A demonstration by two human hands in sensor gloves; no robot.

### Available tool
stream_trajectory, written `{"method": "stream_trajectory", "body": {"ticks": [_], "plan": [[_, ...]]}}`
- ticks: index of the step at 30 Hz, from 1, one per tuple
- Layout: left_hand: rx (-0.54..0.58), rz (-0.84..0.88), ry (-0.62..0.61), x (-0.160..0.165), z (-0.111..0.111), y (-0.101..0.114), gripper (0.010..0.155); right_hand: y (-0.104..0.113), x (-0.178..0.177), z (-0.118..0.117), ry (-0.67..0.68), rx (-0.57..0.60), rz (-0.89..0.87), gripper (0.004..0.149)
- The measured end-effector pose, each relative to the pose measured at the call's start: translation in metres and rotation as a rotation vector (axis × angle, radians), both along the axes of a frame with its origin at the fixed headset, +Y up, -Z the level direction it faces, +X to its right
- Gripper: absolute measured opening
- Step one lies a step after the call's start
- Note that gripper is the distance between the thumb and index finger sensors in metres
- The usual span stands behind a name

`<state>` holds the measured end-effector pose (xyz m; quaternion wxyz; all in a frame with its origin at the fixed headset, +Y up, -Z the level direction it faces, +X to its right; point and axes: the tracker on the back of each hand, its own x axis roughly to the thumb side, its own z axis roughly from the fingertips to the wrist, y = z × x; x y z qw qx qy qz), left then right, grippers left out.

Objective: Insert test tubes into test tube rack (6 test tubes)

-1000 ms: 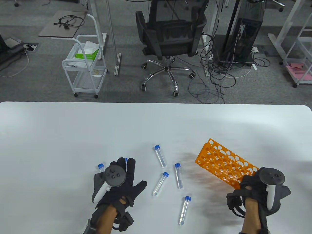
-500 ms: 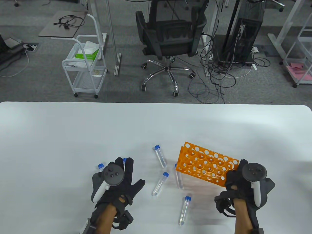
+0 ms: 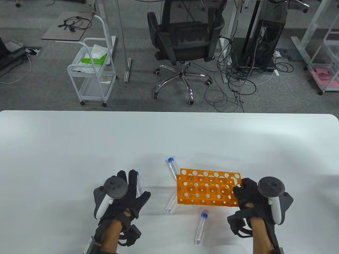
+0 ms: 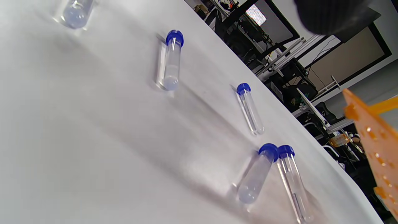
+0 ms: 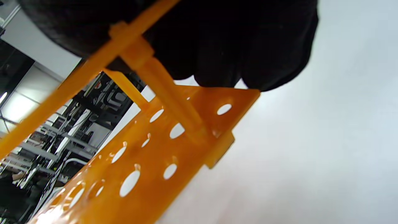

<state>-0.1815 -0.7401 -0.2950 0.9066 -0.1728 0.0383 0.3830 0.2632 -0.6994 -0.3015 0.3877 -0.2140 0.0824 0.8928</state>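
Over table (image 3: pixel 79 137), right hand (image 3: pixel 254 201) swung orange rack (image 3: pixel 208 189) leftward.

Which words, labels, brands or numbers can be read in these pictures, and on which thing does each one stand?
None can be read.
Orange test tube rack: holes only, no printing shows.
Test tubes with blue caps: clear walls, no label or scale shows.
Tracker on the left hand: buttons only, no legible marking.
Screen in the left wrist view's background: too small and blurred to read.
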Motion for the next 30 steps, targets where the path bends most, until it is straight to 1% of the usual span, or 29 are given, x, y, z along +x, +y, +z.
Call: {"method": "stream_trajectory", "body": {"ticks": [6, 9, 11, 12, 14, 15, 16, 18, 20, 22, 26, 30], "plan": [[0.014, 0.019, 0.05, -0.01, 0.001, 0.002, 0.083, 0.001, -0.011, 0.0, 0.054, -0.007, -0.007, 0.064], [0.03, 0.001, 0.097, -0.015, 0.0, 0.002, 0.082, 0.001, -0.014, 0.0, 0.07, -0.008, -0.02, 0.063], [0.032, 0.004, 0.108, -0.02, -0.003, 0.006, 0.082, 0.0, -0.016, 0.0, 0.08, -0.011, -0.031, 0.062], [0.039, 0.005, 0.133, -0.025, -0.002, 0.011, 0.082, 0.0, -0.016, 0.0, 0.084, -0.012, -0.034, 0.062], [0.089, 0.007, 0.21, -0.033, -0.005, 0.015, 0.08, 0.0, -0.017, 0.0, 0.091, -0.014, -0.034, 0.062], [0.083, -0.011, 0.254, -0.038, -0.008, 0.016, 0.079, 0.0, -0.018, 0.0, 0.095, -0.015, -0.031, 0.062], [0.068, -0.031, 0.27, -0.041, -0.01, 0.015, 0.079, 0.0, -0.019, 0.0, 0.096, -0.012, -0.026, 0.061], [0.055, -0.071, 0.274, -0.045, -0.015, 0.011, 0.078, -0.001, -0.021, -0.001, 0.109, -0.002, -0.009, 0.061], [0.047, -0.113, 0.285, -0.044, -0.018, 0.009, 0.079, -0.002, -0.021, -0.003, 0.12, -0.015, -0.01, 0.06], [0.003, -0.168, 0.305, -0.043, -0.024, 0.007, 0.079, -0.004, -0.022, -0.004, 0.125, -0.015, -0.005, 0.06], [-0.021, -0.28, 0.365, -0.049, -0.039, 0.007, 0.08, -0.004, -0.023, -0.005, 0.13, -0.024, -0.018, 0.06], [-0.097, -0.386, 0.432, -0.055, -0.053, -0.001, 0.08, -0.004, -0.024, -0.006, 0.14, -0.027, -0.046, 0.059]]}}
